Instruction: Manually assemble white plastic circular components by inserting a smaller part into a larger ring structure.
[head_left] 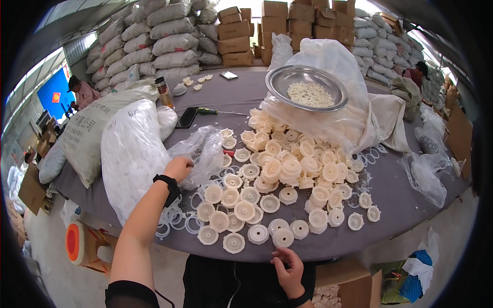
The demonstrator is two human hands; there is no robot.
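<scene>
My left hand [179,168], with a black wristband, is over the white plastic bag's edge, beside a crumpled clear bag [204,151]. Its fingers are curled inward, and I cannot make out what they hold, if anything. My right hand [289,272] is at the table's near edge, thumb and forefinger apart, nothing seen between them. Just beyond its fingertips lies a round cream plastic cap [283,237]. More such caps [233,243] lie spread in front of me, rising into a large heap [292,164]. Several thin translucent rings [177,219] lie near my left forearm.
A steel bowl [271,84] of small pale pieces rests on a plastic bag behind the heap. A screwdriver [207,111], a phone [187,117] and a bottle [164,92] lie or stand at the back left. Full sacks [133,146] line the left. An open carton [354,287] is below right.
</scene>
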